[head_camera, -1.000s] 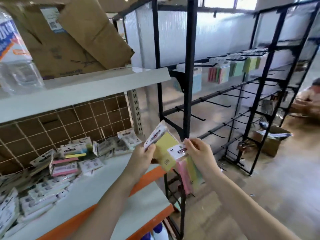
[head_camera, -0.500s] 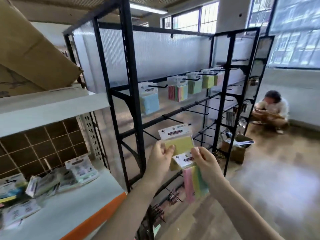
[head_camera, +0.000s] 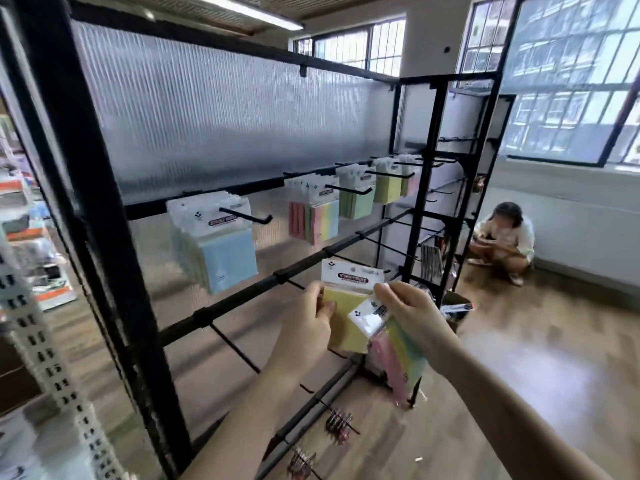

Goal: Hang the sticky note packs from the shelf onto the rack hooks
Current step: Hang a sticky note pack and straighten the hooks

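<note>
Both hands have moved closer to the black metal rack [head_camera: 420, 202]. Head view: left hand [head_camera: 306, 327] pinches a yellow sticky note pack [head_camera: 344, 317]; right hand [head_camera: 410, 311] pinches a pink-and-green sticky note pack [head_camera: 398, 362], both below the blue hanging packs [head_camera: 221, 244].

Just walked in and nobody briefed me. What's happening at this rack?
A person is stocking the black rack with sticky notes. The left hand grips a yellow pack, the right hand a pink and green pack; neither is hung yet. Blue packs and others already hang on the upper hooks. Another person crouches behind.
</note>
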